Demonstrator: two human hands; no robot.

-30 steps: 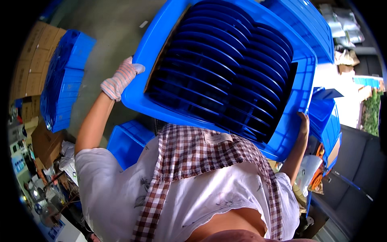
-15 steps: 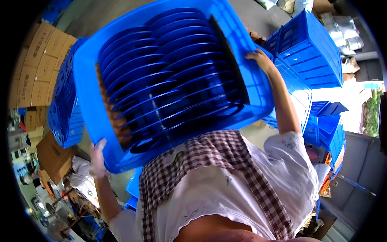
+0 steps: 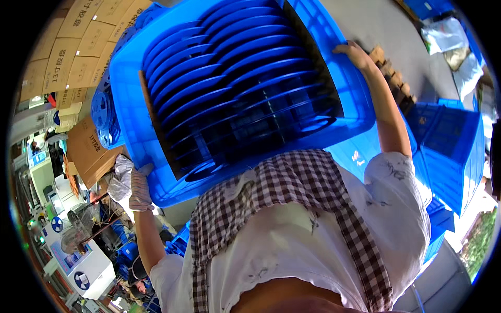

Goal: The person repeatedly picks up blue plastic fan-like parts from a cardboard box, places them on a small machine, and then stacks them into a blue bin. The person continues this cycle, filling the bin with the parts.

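Held out in front of me is a large blue plastic crate [image 3: 127,99], tilted a little in view. Two rows of dark blue plastic reels [image 3: 245,57] stand on edge inside it, with cardboard sheets [image 3: 319,65] along the sides. My left hand [image 3: 140,189], in a pale striped glove, is closed round the crate's near left corner. On the opposite side, my bare right hand [image 3: 359,56] grips the right rim, its thumb or fingers hooked over the edge. The crate's near side sits close to my checked apron [image 3: 261,177].
Stacked cartons [image 3: 68,57] rise at the left, by more blue reels [image 3: 104,117] and an open cardboard box [image 3: 91,148]. A white machine [image 3: 88,271] stands lower left. Blue crates [image 3: 449,148] are stacked at right, near a wooden pallet [image 3: 394,78] and plastic bags [image 3: 443,39].
The surroundings have swung across the view as I turn with the crate. The cartons and white machine show more at left; the right-hand crates sit lower. Both hands keep their hold.
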